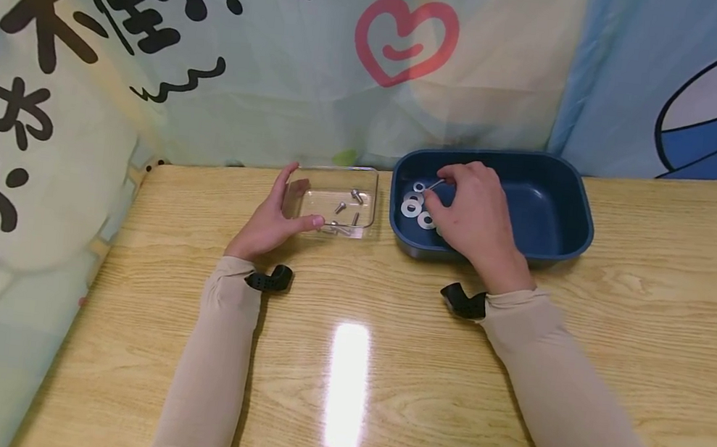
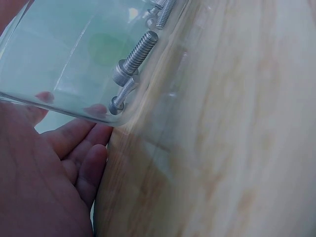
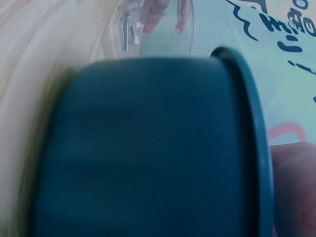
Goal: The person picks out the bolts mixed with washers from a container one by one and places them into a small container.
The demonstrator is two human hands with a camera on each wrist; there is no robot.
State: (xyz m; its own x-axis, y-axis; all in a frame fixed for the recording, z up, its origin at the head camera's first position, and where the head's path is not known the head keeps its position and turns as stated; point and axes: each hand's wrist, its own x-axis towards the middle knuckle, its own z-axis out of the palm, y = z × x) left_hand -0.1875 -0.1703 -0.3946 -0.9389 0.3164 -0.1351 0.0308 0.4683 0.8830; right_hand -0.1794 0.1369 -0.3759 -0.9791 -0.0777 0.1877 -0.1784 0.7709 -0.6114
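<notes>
My left hand (image 1: 273,213) holds the left end of a clear plastic box (image 1: 333,168), thumb along the near side and fingers behind. Several silver screws (image 1: 356,196) lie loose inside; the left wrist view shows a thick socket-head screw (image 2: 136,58) close up. Over the left part of a dark blue bin (image 1: 545,221) is my right hand (image 1: 481,211), pinching a small thin silver piece (image 1: 436,183) between thumb and fingers. I cannot tell whether it is a screw or a washer on edge. Below the fingertips, several flat washers (image 1: 410,208) lie on the bin floor.
Both containers stand side by side on a wooden table (image 1: 421,376), near its back edge. A printed cloth (image 1: 280,91) hangs right behind them and along the left. In the right wrist view the bin wall (image 3: 148,148) hides most of the right hand.
</notes>
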